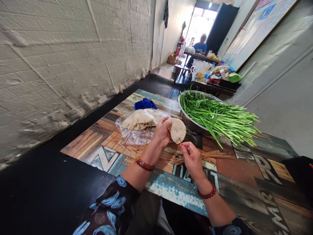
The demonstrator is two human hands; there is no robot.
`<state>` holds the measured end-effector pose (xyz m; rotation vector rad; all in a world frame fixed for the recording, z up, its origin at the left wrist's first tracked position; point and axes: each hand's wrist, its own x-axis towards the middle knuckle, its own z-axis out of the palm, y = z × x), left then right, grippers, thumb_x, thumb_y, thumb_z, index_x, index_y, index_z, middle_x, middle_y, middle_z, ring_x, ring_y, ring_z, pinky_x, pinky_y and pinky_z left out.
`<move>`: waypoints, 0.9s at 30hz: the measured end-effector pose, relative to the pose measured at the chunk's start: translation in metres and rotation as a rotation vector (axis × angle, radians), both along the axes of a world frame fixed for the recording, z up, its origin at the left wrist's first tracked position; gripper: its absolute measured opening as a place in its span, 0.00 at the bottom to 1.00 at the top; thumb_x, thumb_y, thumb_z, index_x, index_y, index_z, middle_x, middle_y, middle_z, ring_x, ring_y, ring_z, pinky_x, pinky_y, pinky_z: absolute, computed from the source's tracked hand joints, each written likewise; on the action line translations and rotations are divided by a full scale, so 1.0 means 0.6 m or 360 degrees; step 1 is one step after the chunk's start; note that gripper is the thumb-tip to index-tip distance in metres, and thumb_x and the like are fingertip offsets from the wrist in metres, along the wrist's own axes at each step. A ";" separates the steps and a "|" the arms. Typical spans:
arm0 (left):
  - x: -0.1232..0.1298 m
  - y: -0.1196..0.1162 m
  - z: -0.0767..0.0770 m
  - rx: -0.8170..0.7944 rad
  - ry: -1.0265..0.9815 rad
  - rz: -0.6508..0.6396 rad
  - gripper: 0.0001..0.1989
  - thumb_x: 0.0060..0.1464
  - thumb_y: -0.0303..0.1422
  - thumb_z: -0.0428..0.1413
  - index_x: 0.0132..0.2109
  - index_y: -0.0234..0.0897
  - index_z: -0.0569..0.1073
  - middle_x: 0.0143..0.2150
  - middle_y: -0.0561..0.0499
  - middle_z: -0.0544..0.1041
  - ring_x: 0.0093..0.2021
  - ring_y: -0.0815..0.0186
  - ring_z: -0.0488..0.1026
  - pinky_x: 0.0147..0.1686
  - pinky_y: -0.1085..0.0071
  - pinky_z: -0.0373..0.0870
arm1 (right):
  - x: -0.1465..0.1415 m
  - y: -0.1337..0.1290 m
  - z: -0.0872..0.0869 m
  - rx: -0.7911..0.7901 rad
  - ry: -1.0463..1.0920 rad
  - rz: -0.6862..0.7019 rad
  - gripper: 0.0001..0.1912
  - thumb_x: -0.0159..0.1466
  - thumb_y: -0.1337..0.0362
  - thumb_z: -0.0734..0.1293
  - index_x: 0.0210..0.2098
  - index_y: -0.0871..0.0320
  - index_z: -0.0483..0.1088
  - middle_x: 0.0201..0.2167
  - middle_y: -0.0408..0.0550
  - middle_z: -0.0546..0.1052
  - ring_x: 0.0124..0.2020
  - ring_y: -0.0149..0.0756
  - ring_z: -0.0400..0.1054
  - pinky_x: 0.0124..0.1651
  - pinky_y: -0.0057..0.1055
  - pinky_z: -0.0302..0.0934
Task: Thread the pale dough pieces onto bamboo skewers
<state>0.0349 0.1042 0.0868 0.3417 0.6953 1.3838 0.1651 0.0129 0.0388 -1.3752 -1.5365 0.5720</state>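
A round, pale flat piece (177, 130) is held up over the table, its left edge between the thumb and fingers of my left hand (162, 133). My right hand (191, 156) pinches a thin wooden stick that meets the piece's lower edge. To the left, more pale flat pieces (141, 118) with sticks poking out lie overlapped on clear plastic (137, 138). A bundle of loose sticks (215, 154) rests on the table beside my right hand, partly hidden behind it.
On the patterned table (83, 143), a metal bowl (185, 118) of long green stalks (220, 117) stands at the right back. A blue cloth (145, 103) lies behind the plastic. Farther back, a person in blue (200, 48) sits beyond cluttered tables. A brick wall (61, 49) runs along the left.
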 end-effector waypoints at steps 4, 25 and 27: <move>-0.003 -0.004 0.009 0.0072 0.0054 -0.0033 0.25 0.36 0.25 0.61 0.47 0.37 0.72 0.30 0.55 0.77 0.28 0.69 0.72 0.32 0.72 0.67 | 0.000 0.002 -0.004 -0.0011 0.0042 0.0012 0.11 0.68 0.58 0.61 0.34 0.56 0.69 0.24 0.40 0.70 0.27 0.33 0.66 0.34 0.30 0.59; 0.008 0.001 -0.004 0.0038 0.0099 0.0006 0.17 0.33 0.26 0.61 0.36 0.34 0.72 0.28 0.54 0.75 0.28 0.69 0.70 0.31 0.72 0.67 | -0.001 0.008 0.005 -0.0032 0.0008 -0.0045 0.13 0.67 0.56 0.62 0.32 0.57 0.70 0.22 0.41 0.71 0.25 0.32 0.65 0.32 0.29 0.59; 0.009 0.000 -0.005 0.0035 0.0107 0.0013 0.17 0.33 0.26 0.62 0.36 0.34 0.72 0.28 0.54 0.75 0.28 0.69 0.70 0.30 0.72 0.66 | -0.001 0.009 0.005 -0.0049 0.0027 -0.0048 0.14 0.66 0.55 0.62 0.32 0.57 0.71 0.23 0.41 0.71 0.25 0.33 0.66 0.32 0.29 0.59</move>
